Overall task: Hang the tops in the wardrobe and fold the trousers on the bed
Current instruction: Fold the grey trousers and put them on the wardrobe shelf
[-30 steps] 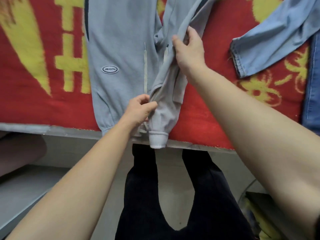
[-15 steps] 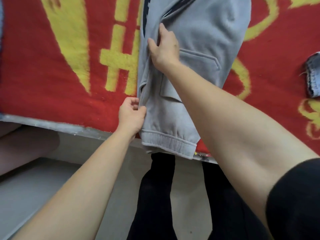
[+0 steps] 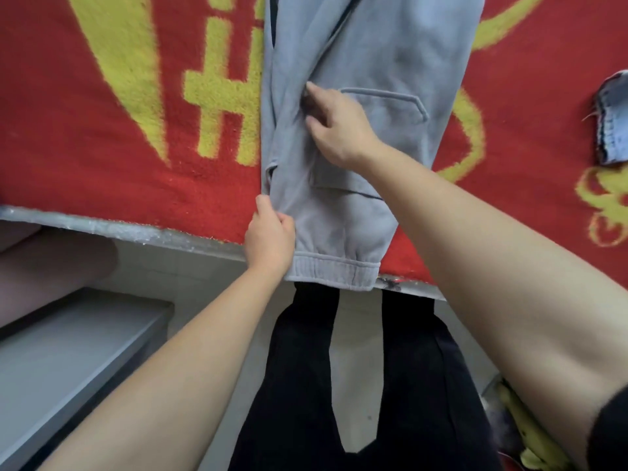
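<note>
- Grey trousers [image 3: 356, 185] are laid lengthwise on the red and yellow blanket [image 3: 102, 130] that covers the bed [image 3: 136, 229]. Their ribbed band [image 3: 331, 270] is set at the near edge and hangs slightly over it.
- Since a second ago, the loose, bunched leg has been carried across. The two halves are now stacked into one narrow strip with a back pocket [image 3: 384, 102] facing up.
- The left side of the strip, just above the band, is pinched between the thumb and curled fingers of the left hand [image 3: 270, 232].
- Higher up, a ridge of cloth appears to be gripped by the right hand [image 3: 336, 124], which has been shifted inward from the strip's left edge.
- The lengthwise fold is judged done. Smoothing and the crosswise folds remain.
- A denim garment [image 3: 611, 120] is seen at the right, well apart and not yet handled.
</note>
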A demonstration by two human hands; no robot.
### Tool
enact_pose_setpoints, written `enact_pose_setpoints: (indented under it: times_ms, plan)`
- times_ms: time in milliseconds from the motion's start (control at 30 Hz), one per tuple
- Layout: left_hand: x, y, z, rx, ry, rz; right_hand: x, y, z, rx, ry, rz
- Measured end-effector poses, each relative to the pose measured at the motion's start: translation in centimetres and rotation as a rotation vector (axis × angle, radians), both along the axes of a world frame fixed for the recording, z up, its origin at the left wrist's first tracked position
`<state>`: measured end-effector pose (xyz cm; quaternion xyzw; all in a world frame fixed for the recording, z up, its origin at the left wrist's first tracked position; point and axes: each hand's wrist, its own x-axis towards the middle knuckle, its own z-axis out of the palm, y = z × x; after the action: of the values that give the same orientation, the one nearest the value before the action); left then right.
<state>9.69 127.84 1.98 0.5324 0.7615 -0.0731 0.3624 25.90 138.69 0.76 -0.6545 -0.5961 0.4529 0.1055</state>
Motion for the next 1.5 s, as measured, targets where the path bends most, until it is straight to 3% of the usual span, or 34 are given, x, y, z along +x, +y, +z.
enact_pose_setpoints:
  times_ms: [100,167,233,333,400,567,1200,1267,1367,1500]
  plan:
    - [0.9,0.2,0.2,0.061,0.071,0.002,1.2,-0.8,0.4,0.141,-0.008,-0.046]
    - [1.7,1.3,0.6,0.233,0.087,-0.052,2.9,-1.4,0.7,0.313,-0.124,-0.11]
    - [3.0,3.5,0.9,0.409,0.084,-0.238,4.9,-1.9,0.9,0.416,-0.312,-0.144]
    - [6.2,8.3,0.5,0.489,0.082,-0.576,8.2,-2.2,0.7,0.386,-0.566,-0.111]
    - [8.3,11.6,0.0,0.397,0.1,-0.666,10.5,-2.5,-0.1,0.273,-0.637,-0.037]
    - [10.3,17.2,-1.5,-0.012,0.186,-0.604,13.4,-2.6,-2.9,0.037,-0.508,0.067]
    - [11.1,18.6,-1.0,-0.032,0.253,-0.624,12.7,-0.8,-2.0,0.048,-0.555,0.028]
    - [10.5,18.7,-1.0,0.036,0.26,-0.678,12.5,0.7,-1.1,0.128,-0.554,-0.123]
    - [8.6,19.2,-1.5,0.375,0.185,-0.754,12.7,4.8,-0.2,0.202,-0.397,-0.554]
    - [8.9,22.9,-2.7,0.756,0.019,-0.583,13.2,11.7,0.7,0.455,-0.216,-0.796]
